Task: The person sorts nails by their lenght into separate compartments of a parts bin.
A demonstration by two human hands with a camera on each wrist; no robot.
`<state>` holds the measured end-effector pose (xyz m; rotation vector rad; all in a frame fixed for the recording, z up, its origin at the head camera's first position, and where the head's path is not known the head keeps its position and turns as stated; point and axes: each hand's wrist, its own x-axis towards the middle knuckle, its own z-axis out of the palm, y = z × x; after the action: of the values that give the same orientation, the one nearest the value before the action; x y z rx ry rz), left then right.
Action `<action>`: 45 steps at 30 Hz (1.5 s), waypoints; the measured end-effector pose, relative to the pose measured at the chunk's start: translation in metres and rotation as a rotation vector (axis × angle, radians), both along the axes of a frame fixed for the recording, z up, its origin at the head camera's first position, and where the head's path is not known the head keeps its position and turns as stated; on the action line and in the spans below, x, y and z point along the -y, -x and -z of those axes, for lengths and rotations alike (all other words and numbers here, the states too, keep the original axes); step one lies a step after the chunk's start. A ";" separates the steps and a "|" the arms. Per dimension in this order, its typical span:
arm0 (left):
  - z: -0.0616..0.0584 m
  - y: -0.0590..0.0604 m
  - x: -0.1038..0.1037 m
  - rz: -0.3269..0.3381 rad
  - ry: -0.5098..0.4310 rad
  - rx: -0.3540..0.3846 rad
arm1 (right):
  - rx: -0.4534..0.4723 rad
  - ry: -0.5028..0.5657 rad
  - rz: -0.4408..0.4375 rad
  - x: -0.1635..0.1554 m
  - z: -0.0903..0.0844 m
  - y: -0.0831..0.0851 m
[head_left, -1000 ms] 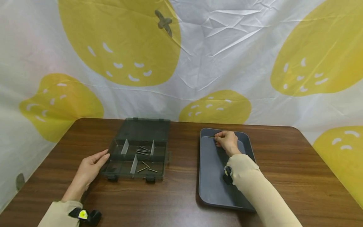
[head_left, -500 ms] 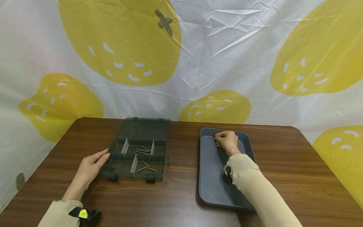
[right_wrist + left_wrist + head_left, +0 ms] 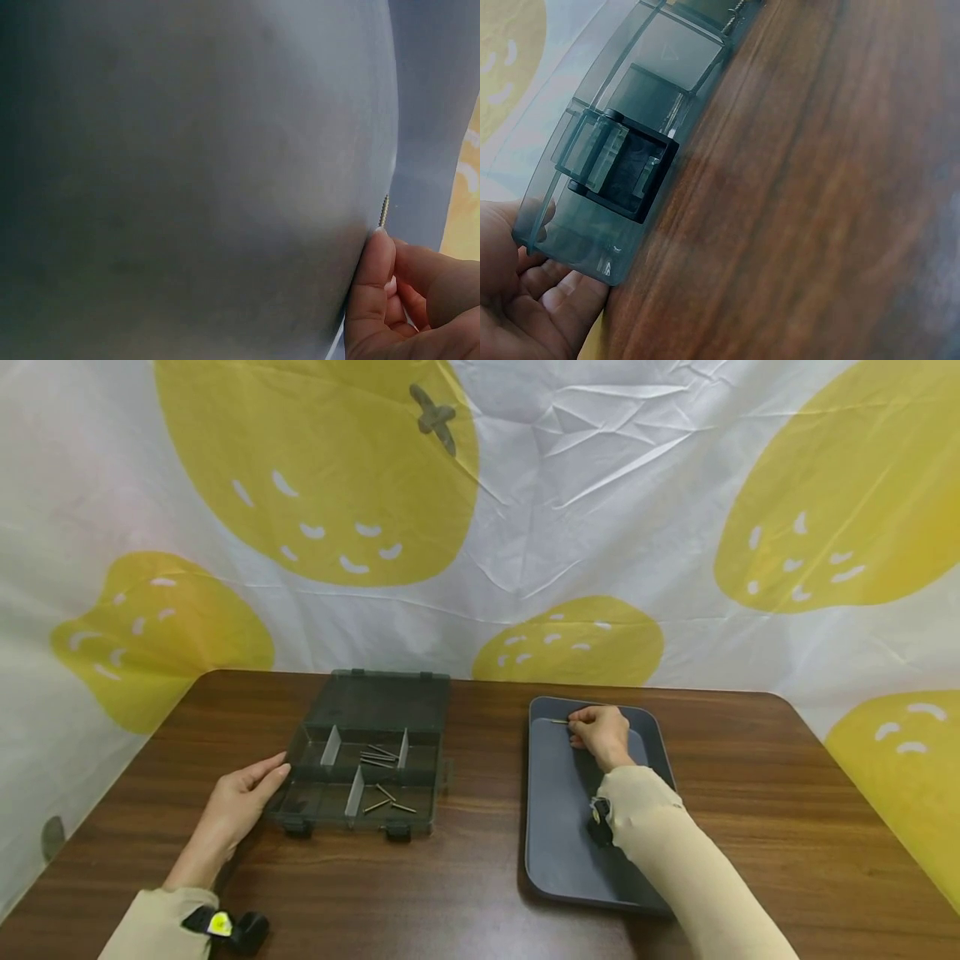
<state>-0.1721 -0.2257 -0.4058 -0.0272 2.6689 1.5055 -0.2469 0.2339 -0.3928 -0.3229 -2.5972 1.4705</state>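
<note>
My right hand [image 3: 598, 732] lies at the far end of a dark grey tray [image 3: 558, 827] and pinches a thin screw [image 3: 558, 722] that sticks out to the left of its fingertips; in the right wrist view the screw [image 3: 384, 209] shows just above the fingers [image 3: 375, 285]. My left hand [image 3: 242, 800] rests with straight fingers against the left side of a smoky transparent organizer box [image 3: 360, 772] whose lid lies open. Several screws [image 3: 378, 757] lie in its compartments. The left wrist view shows the fingers [image 3: 532, 292] touching the box corner by a latch [image 3: 622, 176].
The box and tray sit on a brown wooden table [image 3: 472, 885] with rounded corners. A white cloth with yellow fruit prints [image 3: 480, 518] hangs behind the table. Bare wood lies between box and tray and along the front edge.
</note>
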 end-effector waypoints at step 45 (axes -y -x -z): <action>0.003 0.003 0.001 -0.012 0.000 -0.011 | 0.117 -0.137 -0.008 0.001 -0.002 0.005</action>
<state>-0.1747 -0.2265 -0.4086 -0.0348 2.6816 1.5134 -0.2518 0.2330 -0.3910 -0.3929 -2.7764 1.3042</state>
